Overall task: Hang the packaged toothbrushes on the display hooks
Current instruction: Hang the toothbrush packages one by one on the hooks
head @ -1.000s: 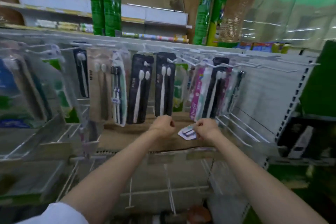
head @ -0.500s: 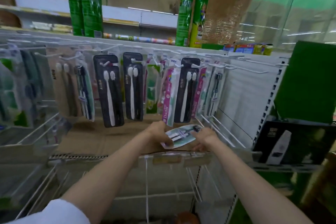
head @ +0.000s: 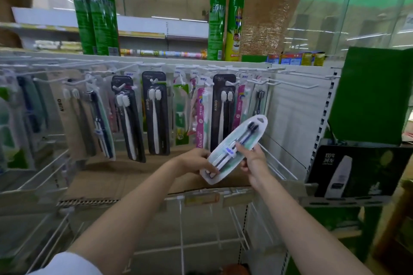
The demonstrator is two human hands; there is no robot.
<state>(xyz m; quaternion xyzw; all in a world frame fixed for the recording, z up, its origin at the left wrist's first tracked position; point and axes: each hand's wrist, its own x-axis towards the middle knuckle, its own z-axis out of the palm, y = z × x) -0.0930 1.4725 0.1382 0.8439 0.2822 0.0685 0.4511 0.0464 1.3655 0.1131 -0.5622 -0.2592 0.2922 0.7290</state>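
Far across, white hooks loaded with packs. Nearer, tilted up to the right: clear toothbrush pack, two dark brushes inside. Gripped at its low end by left hand, pinched mid-edge by right hand.

The toothbrush pack is white-edged and pale green, with two black brushes and a blue-lettered white band. Hanging packs are black with white brushes, one pink. White wire hooks; green cans above; brown cardboard below
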